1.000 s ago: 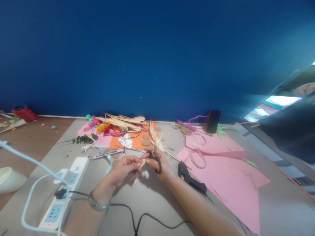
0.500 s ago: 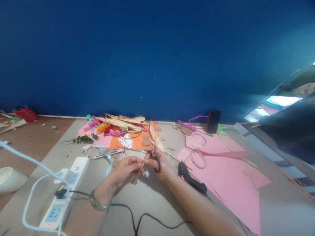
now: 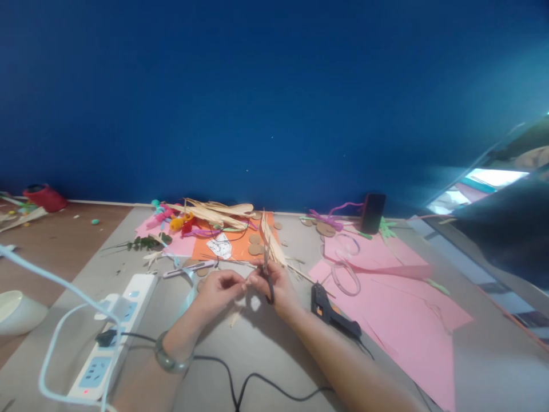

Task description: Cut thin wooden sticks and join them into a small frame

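Observation:
My right hand (image 3: pixel 278 289) is closed around a pair of scissors (image 3: pixel 270 286), with the blades pointing away from me. Its thumb and finger meet the fingertips of my left hand (image 3: pixel 218 294) above the table. My left hand is pinched on a small pale piece (image 3: pixel 244 287), mostly hidden by the fingers; a dried husk-like strip seems likely, but its kind is unclear. Below the hands lie a small white bit (image 3: pixel 255 303) and a pale scrap (image 3: pixel 234 318). Just beyond the scissors are pale dried husk strips (image 3: pixel 273 241).
To the right rest a black hot glue gun (image 3: pixel 332 315), pink paper sheets (image 3: pixel 412 320) and a tape ring (image 3: pixel 345 278). A phone (image 3: pixel 372 213) leans against the blue wall (image 3: pixel 274 103). On the left are a power strip (image 3: pixel 139 286), cables and a white bowl (image 3: pixel 19 313). Orange paper (image 3: pixel 206 247) lies behind.
The scissors have turned in my right hand, so their handle loops show narrower. Both hands stay together, and the thin piece at the left fingertips shows less.

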`<state>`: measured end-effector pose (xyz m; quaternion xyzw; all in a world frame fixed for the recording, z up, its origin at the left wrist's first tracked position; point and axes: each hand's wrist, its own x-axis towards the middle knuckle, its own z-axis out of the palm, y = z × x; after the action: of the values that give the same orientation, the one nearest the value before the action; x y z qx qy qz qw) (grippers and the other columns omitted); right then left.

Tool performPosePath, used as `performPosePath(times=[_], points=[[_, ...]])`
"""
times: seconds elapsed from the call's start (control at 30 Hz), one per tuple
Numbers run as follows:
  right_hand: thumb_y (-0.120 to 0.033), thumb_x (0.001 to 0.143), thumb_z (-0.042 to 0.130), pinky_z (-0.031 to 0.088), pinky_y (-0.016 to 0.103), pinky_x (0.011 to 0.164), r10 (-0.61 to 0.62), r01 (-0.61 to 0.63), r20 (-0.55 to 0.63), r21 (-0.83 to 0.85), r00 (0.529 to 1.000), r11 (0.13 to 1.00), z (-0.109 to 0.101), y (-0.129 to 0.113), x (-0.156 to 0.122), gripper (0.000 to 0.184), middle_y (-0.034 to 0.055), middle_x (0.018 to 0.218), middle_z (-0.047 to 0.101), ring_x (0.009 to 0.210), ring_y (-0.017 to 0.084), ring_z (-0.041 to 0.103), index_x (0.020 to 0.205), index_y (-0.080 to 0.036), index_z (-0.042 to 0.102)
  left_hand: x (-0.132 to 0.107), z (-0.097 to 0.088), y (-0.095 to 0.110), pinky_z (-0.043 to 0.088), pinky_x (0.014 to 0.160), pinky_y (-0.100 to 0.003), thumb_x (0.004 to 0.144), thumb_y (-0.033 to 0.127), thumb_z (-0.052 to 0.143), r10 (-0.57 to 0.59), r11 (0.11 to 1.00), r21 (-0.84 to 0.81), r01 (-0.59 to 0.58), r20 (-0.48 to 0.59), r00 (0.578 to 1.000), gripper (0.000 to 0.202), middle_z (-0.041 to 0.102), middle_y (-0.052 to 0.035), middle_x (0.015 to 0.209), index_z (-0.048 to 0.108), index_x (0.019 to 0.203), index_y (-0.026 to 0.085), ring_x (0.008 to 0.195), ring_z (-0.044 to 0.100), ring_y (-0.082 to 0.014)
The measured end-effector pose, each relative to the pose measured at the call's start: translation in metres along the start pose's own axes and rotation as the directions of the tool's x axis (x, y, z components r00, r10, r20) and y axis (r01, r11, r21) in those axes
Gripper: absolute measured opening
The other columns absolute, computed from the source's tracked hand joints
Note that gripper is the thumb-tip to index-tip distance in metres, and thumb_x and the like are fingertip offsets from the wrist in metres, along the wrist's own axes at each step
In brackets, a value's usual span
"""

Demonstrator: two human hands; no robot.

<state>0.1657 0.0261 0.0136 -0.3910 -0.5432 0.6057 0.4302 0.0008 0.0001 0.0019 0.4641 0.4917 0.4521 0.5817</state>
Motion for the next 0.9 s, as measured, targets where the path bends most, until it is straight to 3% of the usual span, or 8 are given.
performPosePath(times=[0.2, 0.33, 0.57, 0.9], points=[[-0.048, 0.070, 0.069, 0.043, 0.026, 0.064, 0.037, -0.014, 0.212, -0.111, 0.977, 0.994, 0.003, -0.001, -0.001, 0.044, 0.0010, 0.074, 0.057, 0.067, 0.014, 0.054, 0.098, -0.016, 0.056, 0.002, -0.005, 0.018, 0.042, 0.055, -0.021, 0.067, 0.029, 0.072, 0.072, 0.994, -0.071, -0.083, -0.153, 0.986, 0.017, 0.062, 0.0021, 0.056, 0.063, 0.072, 0.015, 0.054, 0.054, -0.0103], [-0.049, 0.070, 0.069, 0.041, 0.024, 0.058, 0.092, -0.046, 0.306, -0.156, 0.948, 0.987, 0.005, 0.002, -0.002, 0.046, 0.0000, 0.069, 0.054, 0.060, 0.012, 0.050, 0.095, -0.013, 0.056, 0.000, -0.005, 0.021, 0.042, 0.055, -0.022, 0.070, 0.030, 0.070, 0.060, 0.993, -0.094, -0.077, -0.174, 0.983, 0.018, 0.063, 0.0012, 0.055, 0.061, 0.075, 0.015, 0.053, 0.055, -0.0108], [-0.048, 0.065, 0.073, 0.042, 0.024, 0.055, 0.175, -0.140, 0.332, -0.127, 0.927, 0.982, 0.008, 0.007, -0.005, 0.047, 0.0007, 0.067, 0.057, 0.057, 0.013, 0.053, 0.091, -0.012, 0.058, -0.001, -0.001, 0.019, 0.041, 0.055, -0.021, 0.071, 0.028, 0.069, 0.040, 0.985, -0.158, -0.067, -0.170, 0.985, 0.018, 0.068, -0.0020, 0.062, 0.059, 0.075, 0.014, 0.057, 0.058, -0.0109], [-0.039, 0.055, 0.081, 0.038, 0.022, 0.052, 0.197, -0.188, 0.282, -0.061, 0.939, 0.980, 0.009, 0.003, -0.005, 0.046, -0.0022, 0.060, 0.054, 0.054, 0.009, 0.047, 0.086, -0.009, 0.065, 0.000, -0.003, 0.017, 0.040, 0.053, -0.021, 0.072, 0.027, 0.068, 0.054, 0.988, -0.136, -0.074, -0.146, 0.988, 0.015, 0.066, -0.0006, 0.059, 0.061, 0.073, 0.014, 0.054, 0.057, -0.0099]])
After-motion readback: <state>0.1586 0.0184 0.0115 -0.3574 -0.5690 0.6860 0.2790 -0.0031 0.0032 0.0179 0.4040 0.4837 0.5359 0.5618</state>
